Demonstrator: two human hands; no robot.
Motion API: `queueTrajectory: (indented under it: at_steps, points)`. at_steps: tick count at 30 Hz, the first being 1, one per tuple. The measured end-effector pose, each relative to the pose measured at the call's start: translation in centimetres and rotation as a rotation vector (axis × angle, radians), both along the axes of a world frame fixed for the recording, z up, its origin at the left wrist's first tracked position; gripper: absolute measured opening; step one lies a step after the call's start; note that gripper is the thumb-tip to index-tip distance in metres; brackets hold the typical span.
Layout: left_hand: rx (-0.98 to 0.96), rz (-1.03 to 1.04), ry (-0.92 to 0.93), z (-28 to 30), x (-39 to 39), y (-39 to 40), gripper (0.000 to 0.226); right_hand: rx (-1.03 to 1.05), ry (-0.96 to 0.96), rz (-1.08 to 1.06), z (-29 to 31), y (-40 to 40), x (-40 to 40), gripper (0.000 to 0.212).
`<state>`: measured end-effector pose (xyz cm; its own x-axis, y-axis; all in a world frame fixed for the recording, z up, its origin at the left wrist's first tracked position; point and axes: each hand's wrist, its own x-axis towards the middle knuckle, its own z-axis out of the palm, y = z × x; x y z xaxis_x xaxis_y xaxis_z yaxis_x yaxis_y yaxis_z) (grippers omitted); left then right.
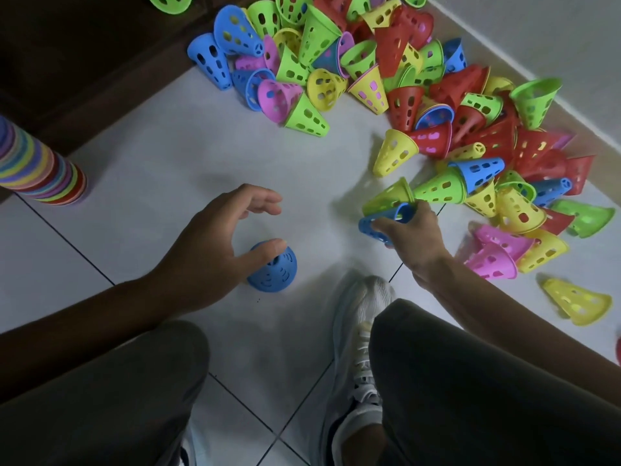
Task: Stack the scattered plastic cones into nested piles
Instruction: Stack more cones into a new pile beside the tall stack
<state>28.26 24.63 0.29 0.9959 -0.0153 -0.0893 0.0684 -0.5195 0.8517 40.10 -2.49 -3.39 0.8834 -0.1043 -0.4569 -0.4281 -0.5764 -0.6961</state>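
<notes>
Many perforated plastic cones in red, green, yellow, blue and pink lie scattered in a heap (420,79) across the far and right floor. A blue cone (274,269) stands upright on the tiles near the middle. My left hand (232,237) hovers over it, fingers spread and loosely curved, the thumb touching its top. My right hand (410,233) grips a blue cone (376,227) lying sideways, with a green cone (386,196) against its fingers at the heap's near edge. A tall nested pile (40,163) of mixed colours stands at the left.
My bent knees in dark trousers and a white shoe (359,331) fill the lower frame. A dark wooden cabinet (84,62) runs along the upper left. A white wall (554,35) borders the heap at upper right. A yellow cone (578,302) lies apart at right.
</notes>
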Motion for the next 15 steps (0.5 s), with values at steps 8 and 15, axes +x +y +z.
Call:
queueTrajectory:
  at_steps: [8,15]
  points:
    - [-0.089,0.126,0.106,0.4,0.5,-0.5,0.031,0.48,0.058,0.148,4.2,3.9,-2.5,0.046]
    - [-0.441,0.157,0.216,2.6,1.2,-0.8,0.052,0.637,0.084,0.471,7.9,5.9,-4.7,0.053]
